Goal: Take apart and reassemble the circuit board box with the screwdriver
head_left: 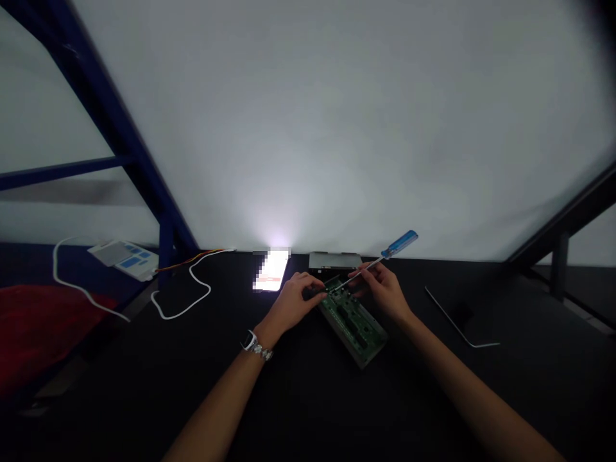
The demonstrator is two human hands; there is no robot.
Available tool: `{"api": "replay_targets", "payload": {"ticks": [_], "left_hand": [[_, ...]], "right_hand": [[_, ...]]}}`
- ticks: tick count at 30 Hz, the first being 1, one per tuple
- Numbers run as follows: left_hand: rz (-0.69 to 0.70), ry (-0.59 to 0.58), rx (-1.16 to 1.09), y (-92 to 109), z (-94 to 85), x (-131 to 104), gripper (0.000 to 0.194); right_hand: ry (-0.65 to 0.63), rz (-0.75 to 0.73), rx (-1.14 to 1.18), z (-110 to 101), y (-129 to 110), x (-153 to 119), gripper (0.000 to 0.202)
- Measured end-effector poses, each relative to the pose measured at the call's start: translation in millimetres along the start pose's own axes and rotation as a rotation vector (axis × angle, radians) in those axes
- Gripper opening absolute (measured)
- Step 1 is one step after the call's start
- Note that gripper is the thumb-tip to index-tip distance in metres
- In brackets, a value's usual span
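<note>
A green circuit board (pixel 356 324) lies slanted on the black table, its far end between my two hands. At the board's far left corner, my left hand (pixel 301 296) has thumb and index finger closed together on the edge; whether a small part is between them too, I cannot tell. My right hand (pixel 380 289) grips the metal shaft of a screwdriver (pixel 400 244) with a blue handle. The handle points up and to the right, beyond my fingers. Down at the board's far end, the screwdriver's tip is close to my left fingertips, its exact contact too dark to see.
Behind the board sits a flat grey metal case (pixel 334 260). A glowing phone (pixel 272 271) lies left of it. A white cable (pixel 199 279) curls farther left, near a printed card (pixel 126 256). On the right lies a bent metal rod (pixel 452 322). Blue frame posts (pixel 139 167) flank the table.
</note>
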State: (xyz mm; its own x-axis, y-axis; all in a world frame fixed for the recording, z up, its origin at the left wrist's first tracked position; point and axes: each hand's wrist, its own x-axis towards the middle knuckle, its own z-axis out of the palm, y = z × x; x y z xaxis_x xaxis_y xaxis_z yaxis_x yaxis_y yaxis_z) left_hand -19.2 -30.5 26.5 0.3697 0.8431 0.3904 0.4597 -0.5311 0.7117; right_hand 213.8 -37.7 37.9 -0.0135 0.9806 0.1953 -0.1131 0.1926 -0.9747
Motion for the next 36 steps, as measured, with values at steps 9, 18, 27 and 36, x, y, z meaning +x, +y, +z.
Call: {"api": "replay_targets", "payload": {"ticks": [9, 18, 27, 36], "left_hand": [[0.022, -0.011, 0.026, 3.0, 4.9, 0.0, 0.011], [0.041, -0.022, 0.028, 6.9, 4.8, 0.8, 0.007], [0.023, -0.011, -0.033, 6.9, 10.8, -2.4, 0.006], [0.012, -0.008, -0.051, 6.2, 7.9, 0.1, 0.013]], "right_hand": [[0.057, 0.054, 0.213, -0.5, 6.4, -11.2, 0.032], [0.054, 0.081, 0.229, 5.3, 4.6, -14.2, 0.035], [0.053, 0.098, 0.241, 6.9, 7.0, -15.1, 0.034], [0.115, 0.089, 0.265, 4.9, 4.5, -14.1, 0.032]]}}
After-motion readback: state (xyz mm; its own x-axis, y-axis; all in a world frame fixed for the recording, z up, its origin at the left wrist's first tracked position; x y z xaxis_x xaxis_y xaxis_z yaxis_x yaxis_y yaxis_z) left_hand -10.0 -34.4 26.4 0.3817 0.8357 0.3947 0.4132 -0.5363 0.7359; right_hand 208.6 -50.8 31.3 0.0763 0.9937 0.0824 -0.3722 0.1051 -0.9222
